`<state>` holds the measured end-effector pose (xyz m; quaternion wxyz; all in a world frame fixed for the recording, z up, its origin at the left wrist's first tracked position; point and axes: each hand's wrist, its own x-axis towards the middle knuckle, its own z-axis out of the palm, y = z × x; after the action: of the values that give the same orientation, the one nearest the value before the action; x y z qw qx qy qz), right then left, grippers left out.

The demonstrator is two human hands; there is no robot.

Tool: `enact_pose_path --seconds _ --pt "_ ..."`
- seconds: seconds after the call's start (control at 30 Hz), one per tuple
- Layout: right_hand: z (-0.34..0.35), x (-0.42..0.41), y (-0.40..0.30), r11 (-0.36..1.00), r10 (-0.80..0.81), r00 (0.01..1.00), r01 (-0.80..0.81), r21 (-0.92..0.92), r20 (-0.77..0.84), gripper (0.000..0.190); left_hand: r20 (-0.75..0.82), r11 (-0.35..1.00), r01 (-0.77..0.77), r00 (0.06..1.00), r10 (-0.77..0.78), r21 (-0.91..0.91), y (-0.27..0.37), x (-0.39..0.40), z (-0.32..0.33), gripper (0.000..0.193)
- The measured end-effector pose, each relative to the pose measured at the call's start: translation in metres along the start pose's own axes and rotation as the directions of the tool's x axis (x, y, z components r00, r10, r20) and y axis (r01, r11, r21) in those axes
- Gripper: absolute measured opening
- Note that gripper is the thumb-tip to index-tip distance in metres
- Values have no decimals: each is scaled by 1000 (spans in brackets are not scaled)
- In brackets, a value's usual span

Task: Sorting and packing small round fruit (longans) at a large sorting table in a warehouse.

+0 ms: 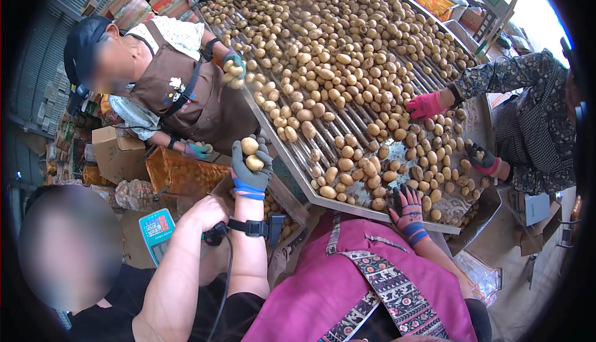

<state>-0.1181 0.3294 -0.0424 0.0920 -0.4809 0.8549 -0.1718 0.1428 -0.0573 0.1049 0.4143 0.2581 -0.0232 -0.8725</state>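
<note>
My left hand point(252, 167), in a grey glove with a blue cuff, is raised left of the sorting table with two potatoes point(249, 146) held in its fingers. A black strap with a buckle and a small device point(274, 225) sits around that forearm. The bare hand of a person in black point(209, 212) is close beside the strap, near a black cable. My right hand point(409, 211), in a pink and dark glove with blue bands, rests at the near metal edge of the table point(342, 205), fingers spread, beside loose potatoes point(435, 196).
Potatoes cover much of the roller bed point(321, 141). Across to the left, a person in a brown apron point(186, 85) holds potatoes; at right, another reaches in with a pink glove point(424, 106). A teal scale point(157, 230), an orange mesh bag point(177, 169) and a cardboard box point(116, 153) lie left.
</note>
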Motion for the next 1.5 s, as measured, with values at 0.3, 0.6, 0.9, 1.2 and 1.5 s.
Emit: enact_pose_path --seconds 0.3,0.6,0.9,1.2,1.5 --pt "3 0 2 1000 -14 1000 14 4 -1 67 -73 999 29 997 -28 17 -11 3 -17 38" --pt "2 0 1 1000 -20 1000 20 1 1 67 -106 1000 2 994 1 24 -12 0 -15 37" --pt "1 15 -9 998 52 998 -51 -26 37 75 9 996 62 998 -63 62 -14 3 -18 38" --pt "-17 33 37 958 214 928 -139 -250 304 85 -60 997 58 997 -55 55 -14 -3 -12 38" --pt "8 84 -37 982 -186 982 187 -41 32 76 -87 998 59 994 -58 9 -9 1 -30 41"
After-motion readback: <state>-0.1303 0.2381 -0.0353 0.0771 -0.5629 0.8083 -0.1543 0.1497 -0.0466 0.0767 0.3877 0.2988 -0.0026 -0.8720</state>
